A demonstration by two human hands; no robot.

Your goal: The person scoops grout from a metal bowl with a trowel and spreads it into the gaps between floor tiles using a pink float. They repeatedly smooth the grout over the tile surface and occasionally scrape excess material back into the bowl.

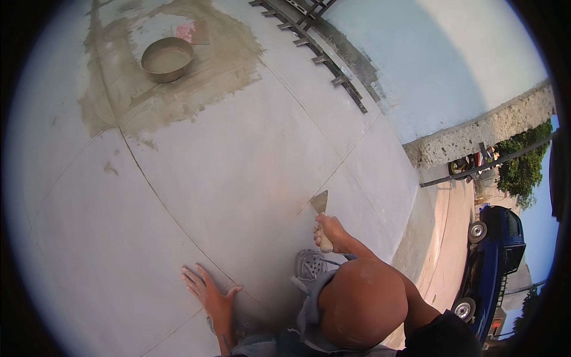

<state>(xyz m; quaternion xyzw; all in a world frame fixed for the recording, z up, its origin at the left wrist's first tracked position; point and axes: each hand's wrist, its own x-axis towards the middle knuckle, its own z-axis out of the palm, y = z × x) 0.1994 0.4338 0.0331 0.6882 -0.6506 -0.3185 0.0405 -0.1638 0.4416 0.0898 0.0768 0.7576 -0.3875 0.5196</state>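
My right hand (334, 233) is closed round the pale handle of a putty knife (320, 202). Its flat triangular blade points away from me and meets the pale tiled floor (250, 166) at a joint between tiles. To the left, my left hand (208, 293) lies on the floor with its fingers spread, close to a dark tile joint. Nothing is in it. My bent knee (364, 303) sits beside the right forearm, and a grey clog (310, 264) shows just below the knife.
At the far left a round metal basin (168, 59) stands on a smeared grey-brown patch (226, 71). A reddish piece (189, 32) lies behind it. A dark metal frame (321, 58) runs along the floor by the light-blue wall (410, 65). A blue pickup truck (491, 262) is parked outside, right.
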